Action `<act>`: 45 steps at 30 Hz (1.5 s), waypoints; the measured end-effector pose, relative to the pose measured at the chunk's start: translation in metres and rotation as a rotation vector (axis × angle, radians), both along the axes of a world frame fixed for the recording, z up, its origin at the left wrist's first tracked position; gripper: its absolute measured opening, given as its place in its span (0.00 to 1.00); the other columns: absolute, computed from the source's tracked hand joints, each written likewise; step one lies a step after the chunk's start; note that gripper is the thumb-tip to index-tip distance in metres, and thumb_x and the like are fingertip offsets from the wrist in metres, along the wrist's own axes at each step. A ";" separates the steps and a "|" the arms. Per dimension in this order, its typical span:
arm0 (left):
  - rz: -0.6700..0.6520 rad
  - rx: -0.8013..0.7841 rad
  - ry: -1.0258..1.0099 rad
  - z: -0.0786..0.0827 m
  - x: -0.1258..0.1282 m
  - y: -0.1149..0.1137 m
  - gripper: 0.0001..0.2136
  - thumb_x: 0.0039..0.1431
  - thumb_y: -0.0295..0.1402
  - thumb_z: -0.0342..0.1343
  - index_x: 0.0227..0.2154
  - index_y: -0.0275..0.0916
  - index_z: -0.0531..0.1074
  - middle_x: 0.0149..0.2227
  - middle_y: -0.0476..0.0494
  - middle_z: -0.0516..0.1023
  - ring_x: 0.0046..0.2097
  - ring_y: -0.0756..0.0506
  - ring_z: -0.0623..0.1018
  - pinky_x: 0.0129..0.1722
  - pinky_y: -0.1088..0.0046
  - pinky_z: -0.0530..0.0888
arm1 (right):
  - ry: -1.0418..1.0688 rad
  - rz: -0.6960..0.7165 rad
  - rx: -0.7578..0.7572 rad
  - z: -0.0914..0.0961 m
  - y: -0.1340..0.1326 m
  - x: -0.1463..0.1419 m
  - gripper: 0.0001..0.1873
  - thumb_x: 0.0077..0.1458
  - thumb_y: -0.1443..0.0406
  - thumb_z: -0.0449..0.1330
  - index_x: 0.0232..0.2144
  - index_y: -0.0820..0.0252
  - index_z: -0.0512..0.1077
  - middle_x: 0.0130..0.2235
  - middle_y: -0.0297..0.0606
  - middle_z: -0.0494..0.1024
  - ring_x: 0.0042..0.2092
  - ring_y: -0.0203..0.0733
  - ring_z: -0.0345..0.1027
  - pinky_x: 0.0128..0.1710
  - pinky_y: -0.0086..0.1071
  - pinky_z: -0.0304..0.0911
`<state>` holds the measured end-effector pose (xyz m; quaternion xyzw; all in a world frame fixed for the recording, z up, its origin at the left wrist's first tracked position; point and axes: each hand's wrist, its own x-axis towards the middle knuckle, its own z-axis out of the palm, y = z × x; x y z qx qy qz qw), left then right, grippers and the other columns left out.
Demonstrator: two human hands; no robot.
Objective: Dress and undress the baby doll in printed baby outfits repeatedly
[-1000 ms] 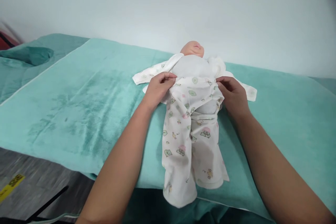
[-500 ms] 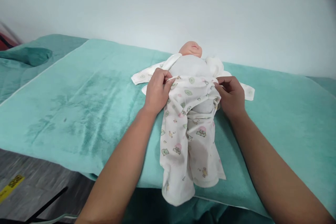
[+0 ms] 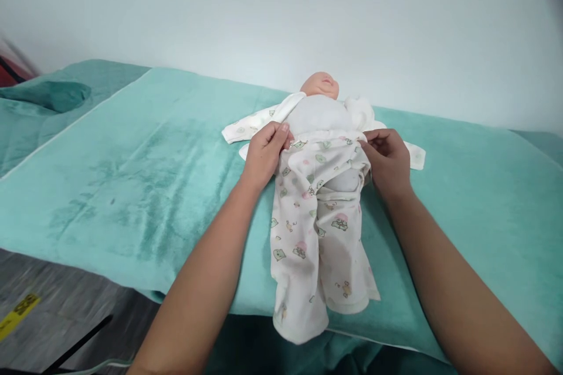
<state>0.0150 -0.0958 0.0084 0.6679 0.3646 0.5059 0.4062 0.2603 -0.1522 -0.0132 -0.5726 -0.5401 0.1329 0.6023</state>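
View from head camera, the only one.

Subject: soft-bodied baby doll with a pale plastic head (image 3: 322, 85) lies on its back, head toward the white wall (image 3: 281, 12), legs toward the camera. It sits right of centre on the teal terry towel (image 3: 132, 176) that covers the worktop.

Clothing: white cotton trousers printed with small green and pink figures (image 3: 316, 234) cover the doll's legs. The waistband sits across the lower belly. Both trouser legs lie flat and limp, and the cuffs reach the near edge of the towel, one hanging just over it. A white printed baby jacket (image 3: 250, 126) lies open under the doll with its sleeves spread to either side, leaving the plain white torso bare between waistband and neck.

Left hand (image 3: 264, 152): closed, fingers curled, thumb on top, pinching the waistband at the left side of the doll's waist.

Right hand (image 3: 387, 158): closed likewise, fingertips gripping the waistband at the right side. The fabric between the two hands is drawn fairly taut. Both forearms are bare and come in from the bottom edge.

Surroundings: darker teal pillow (image 3: 48, 95) at far left, well apart from the doll. Grey floor (image 3: 53, 310) shows at lower left, with a yellow label (image 3: 20, 313) on it; print too small to read.
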 end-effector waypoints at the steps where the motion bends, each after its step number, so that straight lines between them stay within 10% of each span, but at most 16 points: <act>1: -0.016 -0.044 -0.017 0.000 0.000 0.001 0.12 0.66 0.38 0.49 0.29 0.41 0.71 0.27 0.49 0.69 0.33 0.48 0.69 0.38 0.72 0.68 | 0.034 0.016 -0.036 0.000 0.000 0.001 0.13 0.52 0.52 0.65 0.33 0.52 0.70 0.33 0.35 0.75 0.35 0.42 0.70 0.36 0.38 0.69; 20: -0.136 0.025 0.082 -0.003 -0.001 0.005 0.06 0.61 0.33 0.57 0.31 0.41 0.65 0.59 0.42 0.68 0.60 0.43 0.68 0.56 0.67 0.65 | -0.065 0.011 -0.080 0.000 0.000 0.004 0.10 0.54 0.54 0.63 0.36 0.51 0.74 0.43 0.36 0.78 0.47 0.47 0.72 0.47 0.41 0.68; 27: 0.112 0.028 0.135 -0.001 0.021 0.042 0.06 0.64 0.33 0.52 0.32 0.43 0.60 0.30 0.50 0.69 0.37 0.45 0.71 0.41 0.69 0.67 | -0.347 -0.135 -0.087 0.021 0.026 -0.001 0.06 0.59 0.57 0.58 0.34 0.51 0.70 0.30 0.33 0.75 0.34 0.43 0.67 0.38 0.38 0.63; 33: 0.211 -0.133 0.116 -0.004 0.042 0.086 0.10 0.62 0.28 0.54 0.29 0.43 0.58 0.30 0.50 0.67 0.37 0.46 0.69 0.41 0.70 0.64 | -0.379 -0.100 -0.223 0.028 0.088 0.011 0.07 0.53 0.62 0.61 0.24 0.53 0.68 0.24 0.34 0.71 0.30 0.43 0.63 0.34 0.38 0.59; 45: 0.043 -0.198 0.254 0.005 0.013 0.047 0.02 0.53 0.28 0.56 0.28 0.41 0.70 0.33 0.47 0.77 0.37 0.43 0.71 0.38 0.68 0.67 | -0.221 -0.036 -0.224 0.016 0.062 0.019 0.02 0.53 0.64 0.60 0.28 0.54 0.73 0.28 0.32 0.75 0.31 0.40 0.65 0.34 0.35 0.60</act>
